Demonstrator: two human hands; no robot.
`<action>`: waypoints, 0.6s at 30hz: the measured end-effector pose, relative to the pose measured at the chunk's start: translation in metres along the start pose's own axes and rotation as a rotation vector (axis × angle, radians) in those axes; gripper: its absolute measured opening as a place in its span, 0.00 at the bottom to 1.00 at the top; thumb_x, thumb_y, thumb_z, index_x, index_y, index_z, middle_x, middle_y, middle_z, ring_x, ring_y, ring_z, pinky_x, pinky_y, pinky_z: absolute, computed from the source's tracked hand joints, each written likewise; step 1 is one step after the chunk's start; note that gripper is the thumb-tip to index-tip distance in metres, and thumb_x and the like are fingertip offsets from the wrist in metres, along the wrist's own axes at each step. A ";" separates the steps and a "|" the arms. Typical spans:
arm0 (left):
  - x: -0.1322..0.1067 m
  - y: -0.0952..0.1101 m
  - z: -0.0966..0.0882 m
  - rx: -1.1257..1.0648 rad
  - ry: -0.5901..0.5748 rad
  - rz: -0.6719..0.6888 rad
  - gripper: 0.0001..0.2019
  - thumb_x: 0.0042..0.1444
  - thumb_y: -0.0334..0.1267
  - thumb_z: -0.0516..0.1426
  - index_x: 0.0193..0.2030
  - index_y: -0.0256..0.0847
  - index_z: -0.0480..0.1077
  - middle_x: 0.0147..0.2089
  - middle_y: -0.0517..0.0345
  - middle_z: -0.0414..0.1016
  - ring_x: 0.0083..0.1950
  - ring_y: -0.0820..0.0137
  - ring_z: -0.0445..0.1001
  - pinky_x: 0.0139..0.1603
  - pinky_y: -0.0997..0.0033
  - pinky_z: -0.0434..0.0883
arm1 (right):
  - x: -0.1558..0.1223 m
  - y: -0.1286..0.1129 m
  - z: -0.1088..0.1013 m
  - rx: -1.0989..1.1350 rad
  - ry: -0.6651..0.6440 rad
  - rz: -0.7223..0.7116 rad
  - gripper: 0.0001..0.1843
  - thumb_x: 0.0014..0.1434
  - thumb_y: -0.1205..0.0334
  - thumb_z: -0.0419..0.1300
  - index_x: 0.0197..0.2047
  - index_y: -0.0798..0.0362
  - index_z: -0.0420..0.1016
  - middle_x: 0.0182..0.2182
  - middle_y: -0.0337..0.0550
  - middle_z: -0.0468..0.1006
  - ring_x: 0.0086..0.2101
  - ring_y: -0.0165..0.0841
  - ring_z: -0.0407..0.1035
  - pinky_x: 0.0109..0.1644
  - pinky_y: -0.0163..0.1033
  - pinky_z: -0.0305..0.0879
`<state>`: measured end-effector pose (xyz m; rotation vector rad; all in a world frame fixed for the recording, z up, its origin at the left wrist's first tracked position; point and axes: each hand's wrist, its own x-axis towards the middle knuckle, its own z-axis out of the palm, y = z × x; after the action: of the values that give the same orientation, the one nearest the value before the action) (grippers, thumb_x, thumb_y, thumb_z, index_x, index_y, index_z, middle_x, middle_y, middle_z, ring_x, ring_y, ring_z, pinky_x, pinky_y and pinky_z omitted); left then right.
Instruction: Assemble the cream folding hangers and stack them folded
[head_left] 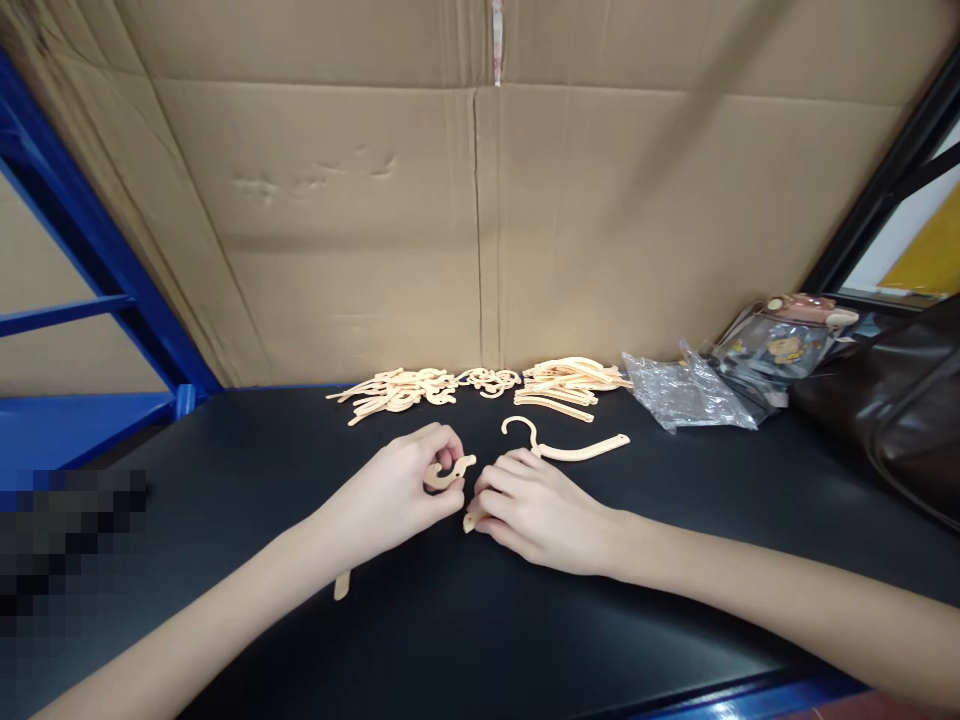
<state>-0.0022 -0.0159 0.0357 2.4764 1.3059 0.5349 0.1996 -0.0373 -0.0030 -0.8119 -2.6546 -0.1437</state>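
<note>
Fingers [451, 440] of the left hand [409, 478] pinch a curved beige piece [444, 481] over the smooth black tabletop [420, 645]; just right, the right hand [536, 512] curls closed on a round-ended strip [470, 522], curled hook [532, 431] and bowed bar [585, 454] just beyond.

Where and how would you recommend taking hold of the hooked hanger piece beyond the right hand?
Probably pinch its slim curved arm mid-length, coming from the right, since that end lies free while the right hand crowds the hook.

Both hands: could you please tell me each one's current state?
Left hand: closed, holding a curved beige piece.
Right hand: closed on a mostly hidden beige piece.
</note>
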 end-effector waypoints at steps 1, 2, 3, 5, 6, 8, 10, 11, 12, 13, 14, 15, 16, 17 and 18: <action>0.000 -0.002 0.000 -0.033 -0.010 0.018 0.04 0.52 0.37 0.53 0.35 0.42 0.64 0.32 0.63 0.69 0.28 0.73 0.64 0.28 0.74 0.61 | 0.001 -0.001 0.002 0.008 0.018 0.002 0.11 0.68 0.62 0.50 0.42 0.53 0.74 0.36 0.43 0.74 0.38 0.34 0.65 0.45 0.40 0.59; -0.001 -0.003 0.000 -0.063 -0.030 0.025 0.05 0.53 0.38 0.53 0.36 0.42 0.65 0.32 0.63 0.69 0.28 0.73 0.65 0.29 0.74 0.61 | 0.001 -0.002 0.003 0.024 0.041 0.009 0.11 0.68 0.62 0.50 0.42 0.54 0.73 0.35 0.43 0.74 0.37 0.34 0.65 0.44 0.40 0.59; -0.002 -0.004 -0.001 -0.092 -0.056 0.021 0.05 0.55 0.39 0.53 0.37 0.42 0.66 0.31 0.63 0.69 0.28 0.73 0.64 0.29 0.74 0.61 | 0.001 -0.002 0.005 0.051 0.064 0.017 0.11 0.69 0.62 0.49 0.41 0.54 0.72 0.35 0.42 0.74 0.37 0.33 0.65 0.44 0.39 0.59; -0.004 -0.003 -0.001 -0.134 -0.109 -0.001 0.08 0.57 0.41 0.52 0.38 0.42 0.68 0.28 0.64 0.69 0.27 0.73 0.64 0.28 0.75 0.60 | 0.000 -0.002 0.006 0.141 0.111 0.040 0.11 0.69 0.62 0.49 0.42 0.54 0.71 0.36 0.42 0.75 0.37 0.32 0.66 0.42 0.38 0.60; -0.005 -0.001 -0.002 -0.146 -0.125 -0.008 0.08 0.58 0.42 0.51 0.39 0.43 0.69 0.28 0.64 0.69 0.27 0.73 0.64 0.28 0.75 0.60 | -0.001 -0.002 0.006 0.197 0.131 0.061 0.10 0.69 0.62 0.49 0.42 0.54 0.70 0.36 0.42 0.75 0.37 0.32 0.67 0.42 0.37 0.60; -0.009 0.002 -0.005 -0.143 -0.137 0.001 0.10 0.61 0.42 0.49 0.41 0.44 0.68 0.29 0.64 0.70 0.28 0.72 0.66 0.28 0.74 0.61 | -0.002 -0.001 0.005 0.310 0.161 0.109 0.09 0.69 0.62 0.49 0.42 0.54 0.68 0.37 0.42 0.75 0.38 0.30 0.68 0.42 0.35 0.62; -0.012 0.006 -0.008 -0.084 -0.118 0.011 0.11 0.64 0.41 0.44 0.40 0.44 0.65 0.30 0.64 0.71 0.29 0.71 0.68 0.30 0.73 0.62 | -0.003 0.000 0.004 0.396 0.184 0.152 0.07 0.69 0.64 0.49 0.43 0.53 0.67 0.39 0.41 0.75 0.39 0.30 0.69 0.44 0.35 0.62; -0.014 0.007 -0.009 -0.032 -0.106 0.011 0.12 0.64 0.40 0.41 0.40 0.44 0.64 0.31 0.64 0.71 0.29 0.70 0.70 0.31 0.73 0.63 | -0.003 0.000 0.004 0.425 0.194 0.169 0.07 0.69 0.64 0.49 0.43 0.53 0.66 0.40 0.41 0.75 0.39 0.30 0.69 0.45 0.35 0.62; -0.015 0.008 -0.009 0.027 -0.097 0.011 0.13 0.65 0.40 0.39 0.40 0.44 0.63 0.31 0.63 0.71 0.30 0.69 0.71 0.31 0.72 0.63 | -0.003 0.000 0.003 0.445 0.202 0.180 0.06 0.69 0.64 0.48 0.43 0.52 0.66 0.40 0.41 0.75 0.40 0.30 0.69 0.46 0.36 0.62; -0.016 0.008 -0.008 0.087 -0.094 0.016 0.13 0.65 0.39 0.38 0.40 0.44 0.62 0.31 0.62 0.71 0.31 0.68 0.72 0.31 0.71 0.63 | -0.003 0.000 0.003 0.457 0.206 0.192 0.06 0.69 0.64 0.48 0.43 0.52 0.65 0.40 0.40 0.75 0.40 0.30 0.69 0.46 0.36 0.62; -0.017 0.008 -0.007 0.139 -0.098 0.030 0.13 0.66 0.39 0.38 0.40 0.44 0.61 0.31 0.62 0.71 0.31 0.67 0.72 0.31 0.70 0.63 | -0.003 0.001 0.002 0.463 0.207 0.205 0.06 0.69 0.64 0.48 0.43 0.52 0.65 0.41 0.40 0.75 0.40 0.30 0.69 0.47 0.37 0.61; -0.017 0.008 -0.006 0.178 -0.110 0.051 0.11 0.66 0.40 0.39 0.40 0.44 0.61 0.31 0.62 0.72 0.31 0.66 0.72 0.30 0.70 0.63 | -0.003 0.001 0.002 0.465 0.204 0.216 0.06 0.69 0.63 0.48 0.43 0.52 0.65 0.41 0.40 0.75 0.39 0.30 0.69 0.47 0.38 0.61; -0.017 0.007 -0.004 0.205 -0.122 0.077 0.10 0.66 0.41 0.41 0.41 0.44 0.61 0.32 0.62 0.73 0.32 0.66 0.73 0.31 0.70 0.63 | -0.003 0.001 0.002 0.465 0.200 0.224 0.06 0.69 0.63 0.48 0.43 0.52 0.65 0.41 0.40 0.75 0.39 0.30 0.69 0.46 0.38 0.61; -0.017 0.006 -0.002 0.224 -0.129 0.102 0.09 0.65 0.43 0.43 0.41 0.44 0.61 0.33 0.62 0.73 0.32 0.66 0.73 0.31 0.70 0.63 | -0.003 0.001 0.002 0.467 0.198 0.230 0.06 0.70 0.63 0.47 0.43 0.52 0.64 0.41 0.40 0.75 0.39 0.31 0.69 0.46 0.38 0.60; -0.017 0.005 0.000 0.242 -0.129 0.123 0.09 0.65 0.44 0.45 0.42 0.44 0.61 0.34 0.62 0.74 0.32 0.66 0.73 0.30 0.70 0.63 | -0.003 0.001 0.002 0.469 0.198 0.235 0.06 0.70 0.63 0.47 0.43 0.51 0.64 0.41 0.40 0.75 0.39 0.31 0.69 0.46 0.38 0.60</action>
<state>-0.0071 -0.0330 0.0344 2.7497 1.2390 0.2508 0.2017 -0.0371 -0.0059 -0.8826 -2.2508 0.4207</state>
